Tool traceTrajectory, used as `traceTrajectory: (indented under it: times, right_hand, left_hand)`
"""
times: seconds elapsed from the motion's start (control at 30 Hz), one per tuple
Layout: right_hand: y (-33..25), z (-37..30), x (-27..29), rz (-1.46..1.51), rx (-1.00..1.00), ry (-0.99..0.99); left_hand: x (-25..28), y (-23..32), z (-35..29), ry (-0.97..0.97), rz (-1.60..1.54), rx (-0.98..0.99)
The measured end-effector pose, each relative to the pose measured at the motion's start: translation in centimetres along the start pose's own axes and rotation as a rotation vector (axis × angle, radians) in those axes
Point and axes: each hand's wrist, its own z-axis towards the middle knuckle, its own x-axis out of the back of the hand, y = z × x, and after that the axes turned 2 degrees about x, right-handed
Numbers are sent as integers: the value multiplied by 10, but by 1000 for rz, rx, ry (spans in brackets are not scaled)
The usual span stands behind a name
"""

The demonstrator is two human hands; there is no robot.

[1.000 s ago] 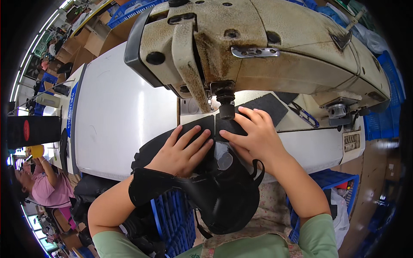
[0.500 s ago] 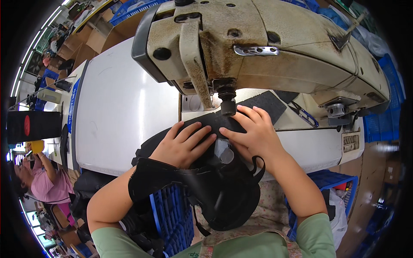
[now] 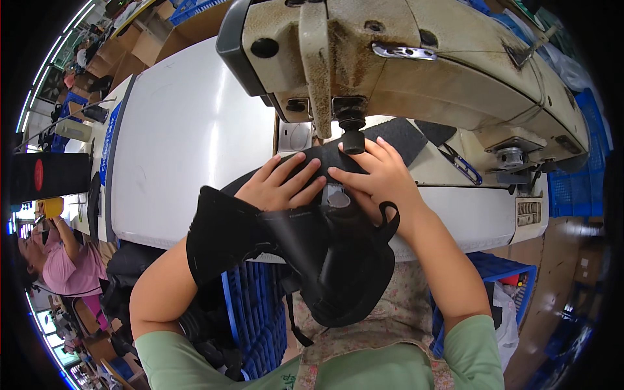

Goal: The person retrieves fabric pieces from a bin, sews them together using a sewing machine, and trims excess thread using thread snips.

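Since the bulky part of the black leather-like workpiece [image 3: 325, 260] hangs off the front edge of the white surface [image 3: 175, 143] toward the floral apron [image 3: 403, 305], its far portion seems to need holding level beneath the sewing machine [image 3: 468, 71]. The left hand [image 3: 276, 188] lies with fingers extended and slightly apart, pressing down rather than gripping; the right hand [image 3: 390, 185] spreads thumb and fingers over the other side of the same black stretch, also pinching nothing that shows. Its fingertips rest just beside the machine's dark round-ended knob [image 3: 353, 135], probably to steady the material close in. Thread snips [image 3: 460, 164] with blue handles lie to the right, apparently for easy reach. Compared with half a second ago, hands and workpiece sit slightly farther forward, the left flap [image 3: 218, 234] stands higher over the forearm [image 3: 162, 286], and the machine appears higher and farther right
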Motion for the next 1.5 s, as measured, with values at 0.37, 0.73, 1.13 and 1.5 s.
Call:
traceTrajectory:
  times: [0.37, 0.73, 1.13, 1.5]
  right_hand:
    - [9, 12, -6, 60, -18, 29]
    - [13, 16, -9, 99, -19, 57]
    - [17, 16, -14, 103, -6, 62]
    - [15, 15, -13, 95, -41, 43]
  left_hand:
    - [13, -19, 10, -93, -13, -34]
    - [11, -26, 14, -41, -40, -61]
    - [7, -27, 14, -23, -34, -62]
    - [8, -26, 13, -45, -4, -69]
